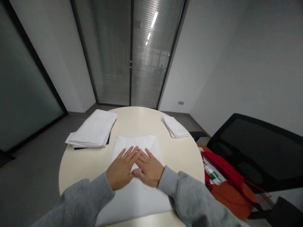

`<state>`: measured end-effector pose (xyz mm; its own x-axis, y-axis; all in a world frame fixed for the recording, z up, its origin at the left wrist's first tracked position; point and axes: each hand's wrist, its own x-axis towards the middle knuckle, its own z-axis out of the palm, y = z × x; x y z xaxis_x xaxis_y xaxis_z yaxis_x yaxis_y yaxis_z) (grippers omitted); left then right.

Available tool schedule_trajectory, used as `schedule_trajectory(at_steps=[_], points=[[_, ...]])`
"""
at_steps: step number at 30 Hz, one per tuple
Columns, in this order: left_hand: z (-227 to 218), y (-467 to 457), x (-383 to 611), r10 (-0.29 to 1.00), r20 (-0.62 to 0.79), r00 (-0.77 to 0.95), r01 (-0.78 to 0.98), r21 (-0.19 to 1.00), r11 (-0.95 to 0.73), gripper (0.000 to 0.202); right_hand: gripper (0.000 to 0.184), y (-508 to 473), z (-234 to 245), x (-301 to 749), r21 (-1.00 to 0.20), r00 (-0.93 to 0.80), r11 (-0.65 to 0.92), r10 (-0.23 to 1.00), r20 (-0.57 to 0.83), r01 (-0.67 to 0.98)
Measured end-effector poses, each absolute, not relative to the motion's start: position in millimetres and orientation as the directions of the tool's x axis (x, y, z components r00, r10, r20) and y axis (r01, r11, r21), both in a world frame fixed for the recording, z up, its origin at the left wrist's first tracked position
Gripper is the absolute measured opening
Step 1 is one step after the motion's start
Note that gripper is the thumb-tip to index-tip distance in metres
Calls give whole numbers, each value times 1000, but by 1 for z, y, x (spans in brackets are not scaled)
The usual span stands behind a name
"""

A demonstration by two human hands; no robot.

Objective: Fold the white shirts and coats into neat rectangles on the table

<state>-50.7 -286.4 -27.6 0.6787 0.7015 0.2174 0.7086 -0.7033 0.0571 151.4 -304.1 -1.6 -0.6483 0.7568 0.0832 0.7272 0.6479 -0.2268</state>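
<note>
A white cloth [142, 145] lies spread flat on the round cream table [184, 154] in front of me. My left hand [120, 168] and my right hand [148, 167] both rest palm down on the middle of it, fingers stretched out and fingertips nearly touching. Neither hand holds anything. Grey sleeves cover both of my arms.
A stack of folded white cloths [93, 129] sits at the table's back left over something dark. A smaller folded white cloth [175, 126] lies at the back right. A black chair [260, 148] and a red-orange bag [224, 179] with items stand to the right.
</note>
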Motion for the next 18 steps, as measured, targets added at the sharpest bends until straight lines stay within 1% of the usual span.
schedule_trajectory(at_steps=[6, 10, 14, 16, 18], points=[[-38, -285, -80, 690, 300, 659, 711, 50, -701, 60, 71, -310, -16, 169, -192, -565, 570, 821, 84, 799], [-35, -285, -87, 712, 295, 638, 730, 64, -680, 55, 71, -312, -19, 185, -140, -501, 509, 861, 89, 849], [-25, -289, -90, 740, 278, 612, 745, 111, -658, 53, 68, -315, -21, 194, -117, -453, 460, 888, 77, 880], [-19, -302, -100, 717, 298, 630, 713, 146, -686, 51, 66, -321, -19, 198, -96, -415, 424, 904, 106, 900], [-15, -327, -116, 653, 333, 680, 624, 203, -754, 54, 61, -333, -14, 205, -69, -405, 425, 893, 197, 902]])
